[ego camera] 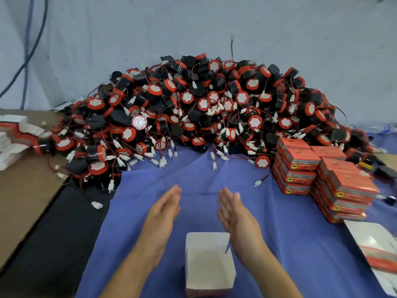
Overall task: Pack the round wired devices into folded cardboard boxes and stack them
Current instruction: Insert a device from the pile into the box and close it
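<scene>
A big heap of round black-and-red devices point(193, 108) with red wires and white plugs fills the back of the blue cloth point(150, 211). One open, empty white cardboard box point(209, 263) stands upright near me between my forearms. My left hand point(164, 206) and my right hand point(233, 208) hover over the cloth with fingers straight, palms facing each other, holding nothing. Stacks of closed red boxes point(322, 175) stand at the right.
Flat unfolded box blanks lie at the far left point(15, 136) on a brown board and at the lower right point(376, 246). A loose white plug point(96, 204) lies on the dark strip at the left. A pale wall with dangling cables rises behind.
</scene>
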Motion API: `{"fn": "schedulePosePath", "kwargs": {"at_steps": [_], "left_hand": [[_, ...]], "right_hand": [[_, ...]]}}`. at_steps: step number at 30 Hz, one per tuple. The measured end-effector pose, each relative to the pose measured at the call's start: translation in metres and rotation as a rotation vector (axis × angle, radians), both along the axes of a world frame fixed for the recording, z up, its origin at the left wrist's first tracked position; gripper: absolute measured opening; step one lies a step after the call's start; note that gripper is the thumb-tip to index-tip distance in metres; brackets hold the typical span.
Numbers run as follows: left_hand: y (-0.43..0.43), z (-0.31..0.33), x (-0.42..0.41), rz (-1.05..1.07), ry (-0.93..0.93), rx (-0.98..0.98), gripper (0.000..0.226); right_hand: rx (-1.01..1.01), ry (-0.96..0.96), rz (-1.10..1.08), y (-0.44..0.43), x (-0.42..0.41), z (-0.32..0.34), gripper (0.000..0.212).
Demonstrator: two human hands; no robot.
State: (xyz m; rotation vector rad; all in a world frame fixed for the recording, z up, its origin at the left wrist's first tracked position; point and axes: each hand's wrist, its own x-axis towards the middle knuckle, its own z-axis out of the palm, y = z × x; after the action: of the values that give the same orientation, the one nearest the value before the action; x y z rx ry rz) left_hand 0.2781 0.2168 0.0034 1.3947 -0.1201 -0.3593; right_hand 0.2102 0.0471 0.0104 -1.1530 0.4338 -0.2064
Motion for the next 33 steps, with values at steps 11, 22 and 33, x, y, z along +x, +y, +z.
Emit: {"fn": "schedulePosePath", "kwargs": {"at_steps": [11, 22, 33], "left_hand": [[-0.134, -0.015, 0.173, 0.002, -0.008, 0.135, 0.045], [-0.163, -0.038, 0.278, 0.031, -0.254, 0.361, 0.038], [-0.110, -0.013, 0.184, -0.041, -0.576, 0.553, 0.045]], "right_hand": [[-0.242, 0.152, 0.024, -0.028, 0.235, -0.025, 0.045], [-0.902, 0.043, -0.222, -0.069, 0.299, -0.050, 0.054], [-0.684, 0.107, -0.093, -0.049, 0.186, -0.026, 0.057]]}}
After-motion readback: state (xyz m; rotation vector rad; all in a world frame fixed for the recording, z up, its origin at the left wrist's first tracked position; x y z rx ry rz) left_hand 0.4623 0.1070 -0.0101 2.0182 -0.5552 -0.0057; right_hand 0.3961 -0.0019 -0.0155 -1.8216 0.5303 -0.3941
